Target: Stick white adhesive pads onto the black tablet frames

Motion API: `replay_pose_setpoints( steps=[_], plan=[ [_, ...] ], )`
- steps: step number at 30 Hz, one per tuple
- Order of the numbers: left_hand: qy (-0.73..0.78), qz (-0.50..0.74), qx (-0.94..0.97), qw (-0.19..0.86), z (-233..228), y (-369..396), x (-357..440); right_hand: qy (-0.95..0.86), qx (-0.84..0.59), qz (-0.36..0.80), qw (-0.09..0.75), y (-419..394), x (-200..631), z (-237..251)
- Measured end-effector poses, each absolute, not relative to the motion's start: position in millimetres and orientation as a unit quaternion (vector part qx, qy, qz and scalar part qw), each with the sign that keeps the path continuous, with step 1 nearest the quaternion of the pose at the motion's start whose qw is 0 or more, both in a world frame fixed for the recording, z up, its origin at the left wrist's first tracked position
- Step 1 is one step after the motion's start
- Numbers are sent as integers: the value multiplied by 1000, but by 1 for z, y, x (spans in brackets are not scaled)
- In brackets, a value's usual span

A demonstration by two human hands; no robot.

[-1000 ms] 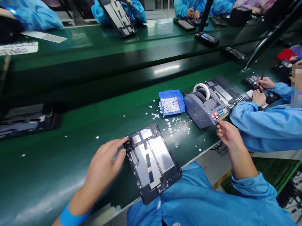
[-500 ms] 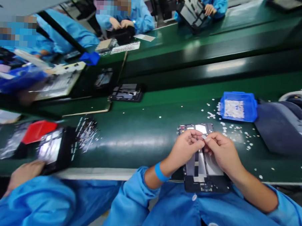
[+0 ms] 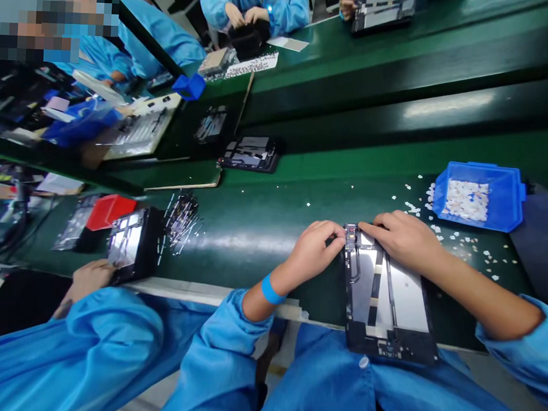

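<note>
An opened tablet back shell [image 3: 390,301], dark with silver panels inside, lies on the green conveyor bench [image 3: 264,229] and overhangs its near edge. My left hand [image 3: 315,250], with a blue band on its wrist, touches the shell's top left corner with its fingertips. My right hand [image 3: 402,238] lies over the shell's top edge, fingers pressing down near the same corner. Whether a small piece is under the fingers is hidden.
A blue tray [image 3: 510,200] of small white bits stands at the right, with loose bits scattered around it. A dark tape dispenser [image 3: 542,238] sits at the far right edge. A co-worker's hand [image 3: 91,276] holds another device [image 3: 129,244] at the left. More devices [image 3: 251,153] lie beyond.
My view turned left from the tape dispenser. My right hand came away from the dispenser, met the left above the shell, and both now press at its top corner.
</note>
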State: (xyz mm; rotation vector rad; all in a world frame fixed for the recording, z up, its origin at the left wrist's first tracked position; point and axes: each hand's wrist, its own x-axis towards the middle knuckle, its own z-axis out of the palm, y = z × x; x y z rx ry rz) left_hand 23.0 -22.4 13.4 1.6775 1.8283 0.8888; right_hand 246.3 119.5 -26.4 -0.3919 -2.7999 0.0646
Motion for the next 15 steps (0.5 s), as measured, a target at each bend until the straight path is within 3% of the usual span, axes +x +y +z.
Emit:
replay_pose_setpoints(
  steps=[9, 15],
  plan=[
    [635, 75, 767, 63, 3, -18, 37, -986, -85, -32, 137, 123, 247, -23],
    [606, 58, 790, 74, 11, -20, 44, -986, -83, -26, 141, 122, 248, -24]
  ],
)
